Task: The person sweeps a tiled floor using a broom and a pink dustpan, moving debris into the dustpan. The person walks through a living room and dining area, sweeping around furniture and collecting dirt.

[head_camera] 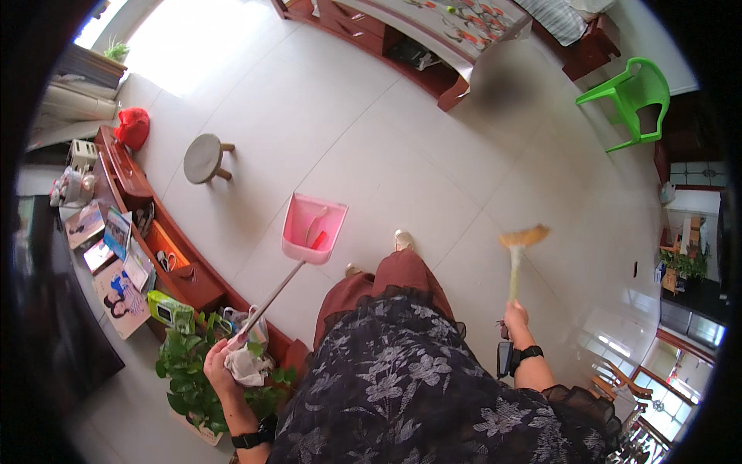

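Observation:
At the lower left, my left hand (218, 366) is closed on the handle of a pink plastic dustpan (291, 250), with a crumpled whitish cloth (250, 368) against the fingers. The dustpan's pan hangs at the far end of its long metal rod and holds a red piece (318, 239) and a thin pale strip. On the right, my right hand (515, 318) grips the light handle of a broom (514, 272). Its yellowish bristles (524, 236) are over the tiled floor (406, 168), slightly blurred; whether they touch it I cannot tell.
A round stool (203, 159) and a red bag (133, 128) stand on the left. A long wooden cabinet (194, 284) with open compartments, photos and a leafy potted plant (185, 359) runs along the left. A cloth-covered table (452, 93) is ahead, and a green plastic chair (635, 98) at the upper right.

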Demonstrator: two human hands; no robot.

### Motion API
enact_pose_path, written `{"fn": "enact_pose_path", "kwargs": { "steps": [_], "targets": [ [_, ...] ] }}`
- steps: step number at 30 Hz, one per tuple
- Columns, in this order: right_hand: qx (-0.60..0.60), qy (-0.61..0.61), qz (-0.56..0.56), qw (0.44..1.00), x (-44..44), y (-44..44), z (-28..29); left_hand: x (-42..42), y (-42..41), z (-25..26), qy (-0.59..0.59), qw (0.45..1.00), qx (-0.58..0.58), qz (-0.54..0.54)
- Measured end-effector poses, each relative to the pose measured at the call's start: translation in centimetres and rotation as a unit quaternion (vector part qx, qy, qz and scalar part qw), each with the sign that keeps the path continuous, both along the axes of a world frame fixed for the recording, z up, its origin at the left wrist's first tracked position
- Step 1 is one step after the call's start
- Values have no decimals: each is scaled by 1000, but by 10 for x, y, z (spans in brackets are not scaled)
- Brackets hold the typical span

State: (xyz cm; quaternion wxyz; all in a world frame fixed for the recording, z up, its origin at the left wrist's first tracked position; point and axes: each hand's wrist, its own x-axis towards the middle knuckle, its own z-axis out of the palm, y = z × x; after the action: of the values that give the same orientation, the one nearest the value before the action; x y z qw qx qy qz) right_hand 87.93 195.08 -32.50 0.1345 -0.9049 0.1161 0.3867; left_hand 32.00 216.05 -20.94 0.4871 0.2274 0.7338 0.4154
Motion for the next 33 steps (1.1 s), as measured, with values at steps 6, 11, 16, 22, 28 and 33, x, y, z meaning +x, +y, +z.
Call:
{"fn": "enact_pose_path", "kwargs": {
  "steps": [6,11,16,22,28,33],
  "targets": [
    [81,0,345,935,-71,68,17,-36,-31,28,21,999,25,36],
    [194,2,585,788,-135,172,-36,-60,-51,62,90,994,16,61],
    [248,35,664,705,-215,248,-103,-64,-58,75,108,993,22,29],
    [239,93,494,831,-160,184,-139,-67,-41,71,125,992,23,-19],
    [53,84,196,975,-58,6,-103,-78,-14,56,109,994,11,-15],
    [-139,1,165,976,-5,-54,-74,-85,15,39,59,998,2,-35]
  ]
}}
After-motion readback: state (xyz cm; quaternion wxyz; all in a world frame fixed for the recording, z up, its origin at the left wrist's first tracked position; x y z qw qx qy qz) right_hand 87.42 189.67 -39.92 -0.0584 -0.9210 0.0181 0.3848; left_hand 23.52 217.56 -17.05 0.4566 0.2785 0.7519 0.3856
